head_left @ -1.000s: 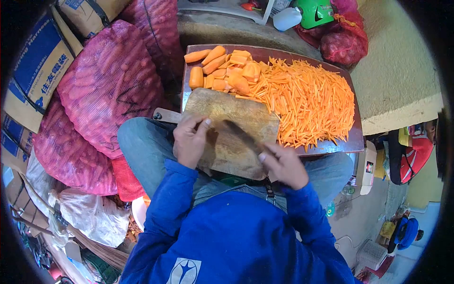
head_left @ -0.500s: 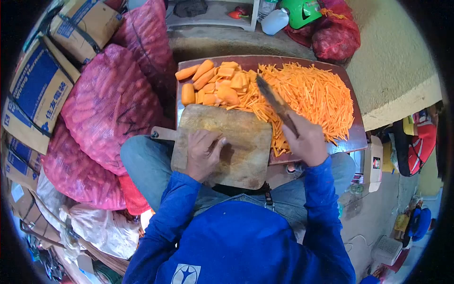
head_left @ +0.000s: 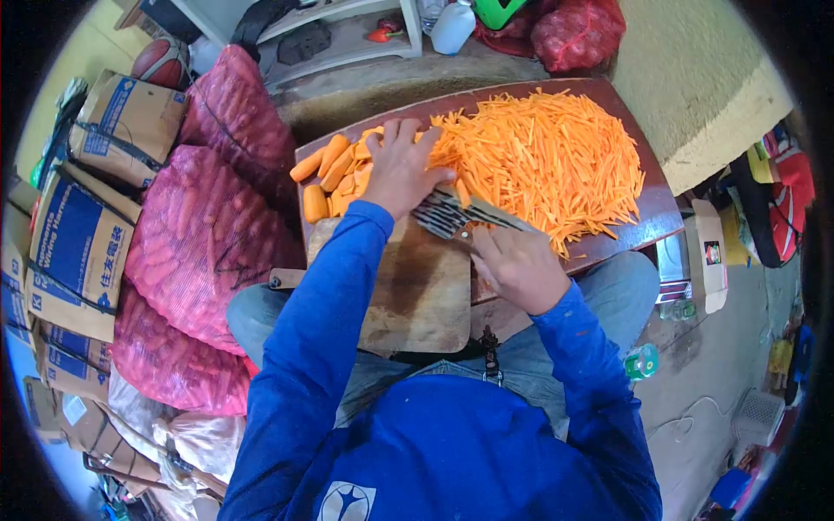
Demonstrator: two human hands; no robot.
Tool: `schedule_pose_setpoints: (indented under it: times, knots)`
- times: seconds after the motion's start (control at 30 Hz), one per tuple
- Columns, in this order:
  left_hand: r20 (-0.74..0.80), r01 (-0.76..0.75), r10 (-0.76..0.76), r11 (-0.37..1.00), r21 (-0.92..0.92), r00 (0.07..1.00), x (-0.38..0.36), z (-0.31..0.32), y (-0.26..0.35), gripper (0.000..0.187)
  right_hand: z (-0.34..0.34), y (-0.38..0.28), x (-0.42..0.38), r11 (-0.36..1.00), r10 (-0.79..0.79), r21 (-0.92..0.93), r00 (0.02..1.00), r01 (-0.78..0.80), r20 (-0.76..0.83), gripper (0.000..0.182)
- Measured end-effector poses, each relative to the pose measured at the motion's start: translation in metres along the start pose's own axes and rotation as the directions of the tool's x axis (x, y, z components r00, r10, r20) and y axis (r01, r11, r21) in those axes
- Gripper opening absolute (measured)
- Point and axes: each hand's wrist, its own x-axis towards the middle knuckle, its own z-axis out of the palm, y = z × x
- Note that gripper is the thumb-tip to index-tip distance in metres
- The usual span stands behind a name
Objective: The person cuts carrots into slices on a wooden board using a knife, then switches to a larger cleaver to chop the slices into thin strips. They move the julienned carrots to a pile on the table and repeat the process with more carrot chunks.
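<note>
My left hand (head_left: 401, 172) reaches over the pile of peeled carrot pieces (head_left: 334, 161), fingers stretched forward and touching them; part of the pile is hidden beneath it. My right hand (head_left: 524, 267) is closed around a knife (head_left: 441, 214). Its broad blade, streaked dark and light, points left toward my left hand, above the far edge of the wooden cutting board (head_left: 417, 304). The board slants from the table's near edge across my lap. A large heap of carrot strips (head_left: 547, 165) lies just beyond my right hand.
The reddish-brown table (head_left: 656, 213) carries the carrots. Mesh sacks full of carrots (head_left: 204, 243) and cardboard boxes (head_left: 82, 252) crowd the left side. A low wall (head_left: 695, 95) stands to the right, and a red mesh sack (head_left: 578, 39) sits behind the table.
My left hand has moved from the cutting board forward onto the carrot pieces. My right hand has lowered and swung the knife leftward, over the board's far edge. The view has shifted.
</note>
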Motion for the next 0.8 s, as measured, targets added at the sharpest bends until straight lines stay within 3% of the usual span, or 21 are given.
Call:
schedule_pose_setpoints:
  times: [0.13, 0.2, 0.27, 0.33, 0.47, 0.53, 0.63, 0.8]
  knots:
    - [-0.019, 0.005, -0.006, 1.000, -0.031, 1.000, -0.007, -0.001, -0.010, 0.069, 0.005, -0.009, 0.000, 0.999, -0.050, -0.007, 0.999, 0.050, 0.017, 0.022]
    - [0.037, 0.079, -0.073, 0.981, -0.176, 0.997, -0.026, -0.011, -0.003, 0.081, 0.009, -0.012, -0.001, 0.998, -0.059, -0.001, 0.998, 0.059, 0.023, 0.024]
    - [0.129, 0.082, -0.056, 0.976, -0.203, 0.990, -0.033, -0.024, 0.006, 0.092, 0.013, -0.014, -0.003, 0.997, -0.078, 0.007, 0.996, 0.077, 0.037, 0.025]
    - [0.158, 0.015, 0.006, 0.991, -0.132, 0.987, -0.036, -0.028, 0.014, 0.085, 0.015, -0.015, -0.003, 0.996, -0.084, 0.007, 0.996, 0.083, 0.043, 0.027]
    - [0.033, -0.086, 0.083, 0.992, 0.098, 0.996, -0.029, -0.003, -0.008, 0.074, 0.017, -0.017, -0.002, 0.995, -0.095, -0.026, 0.994, 0.096, 0.046, 0.026]
    - [0.023, -0.056, 0.055, 0.997, 0.060, 0.998, -0.029, -0.009, -0.007, 0.072, 0.017, -0.016, 0.000, 0.996, -0.078, -0.029, 0.997, 0.078, 0.023, 0.025]
    - [0.110, 0.025, -0.004, 0.980, -0.197, 0.994, -0.039, -0.022, 0.000, 0.072, 0.015, -0.015, -0.001, 0.997, -0.071, -0.033, 0.997, 0.073, 0.044, 0.025]
    - [0.116, 0.008, -0.006, 1.000, -0.017, 0.993, -0.047, -0.013, -0.010, 0.064, 0.012, -0.023, 0.000, 0.997, -0.070, -0.022, 0.990, 0.073, 0.119, 0.021]
